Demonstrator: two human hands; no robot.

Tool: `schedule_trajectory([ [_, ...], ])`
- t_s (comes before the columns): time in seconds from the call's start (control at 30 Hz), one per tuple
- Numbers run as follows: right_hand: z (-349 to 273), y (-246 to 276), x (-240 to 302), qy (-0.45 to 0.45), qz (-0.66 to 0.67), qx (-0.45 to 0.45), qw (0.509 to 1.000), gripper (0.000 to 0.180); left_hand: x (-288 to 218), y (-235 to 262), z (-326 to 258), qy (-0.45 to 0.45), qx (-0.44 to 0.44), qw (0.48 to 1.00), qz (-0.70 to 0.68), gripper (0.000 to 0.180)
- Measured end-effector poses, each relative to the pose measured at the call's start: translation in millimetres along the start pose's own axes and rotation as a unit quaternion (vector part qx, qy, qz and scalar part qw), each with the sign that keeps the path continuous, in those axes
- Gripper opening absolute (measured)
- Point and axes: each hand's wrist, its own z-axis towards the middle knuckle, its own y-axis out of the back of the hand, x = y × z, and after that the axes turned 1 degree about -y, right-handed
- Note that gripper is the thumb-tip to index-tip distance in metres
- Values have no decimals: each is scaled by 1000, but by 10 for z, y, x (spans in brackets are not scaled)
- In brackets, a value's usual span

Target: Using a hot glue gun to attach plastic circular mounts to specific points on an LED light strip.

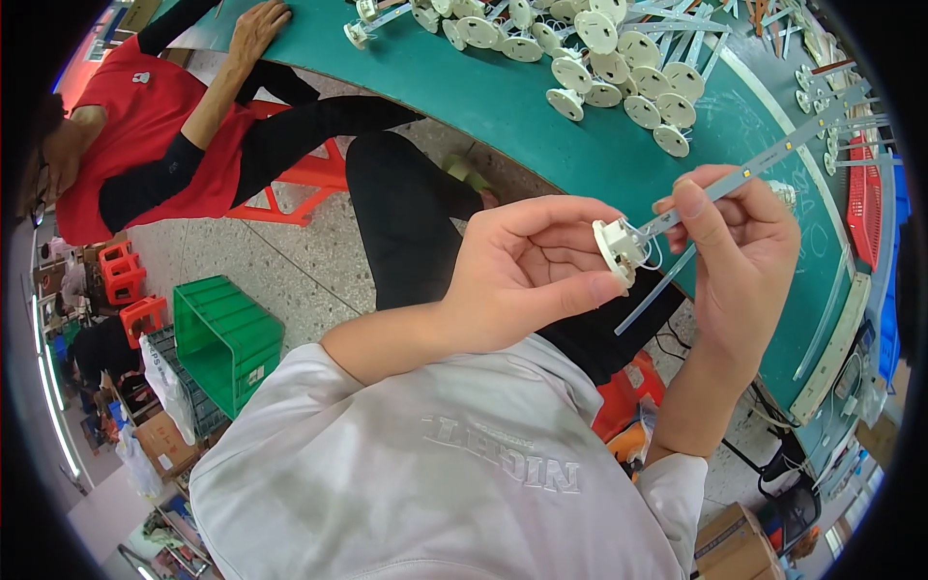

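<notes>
Sitting at far left, a co-worker in a red shirt rested a hand on the green table, with a green plastic crate on the speckled floor below. The left hand pinched a small white moulded end cap trailing thin looped wires. The right hand gripped a long flat metal strip, its end meeting the cap above the lap. Judging by this, joining was underway; seating it would need careful alignment. Round white caps lay heaped beyond.
</notes>
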Motion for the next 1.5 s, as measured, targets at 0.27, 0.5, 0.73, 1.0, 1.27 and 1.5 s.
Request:
schedule_trajectory([
  [0.27,0,118,8,48,-67,-4,997,21,40,57,-22,-47,-9,998,28,40],
  [0.5,9,1289,-489,107,-701,-241,662,31,6,125,-2,-63,-19,997,49,41],
  [0.73,-138,316,-272,48,44,-103,993,34,29,138,8,-45,9,998,53,40],
  [1.0,-258,-148,-306,63,145,-84,984,19,-23,51,-3,12,1,1000,-10,44],
  [1.27,-356,-182,-348,111,102,-68,986,20,0,83,-83,7,17,1000,13,53],
  [1.5,-373,-186,-386,106,107,-71,986,18,8,77,-80,13,9,1000,11,51],
])
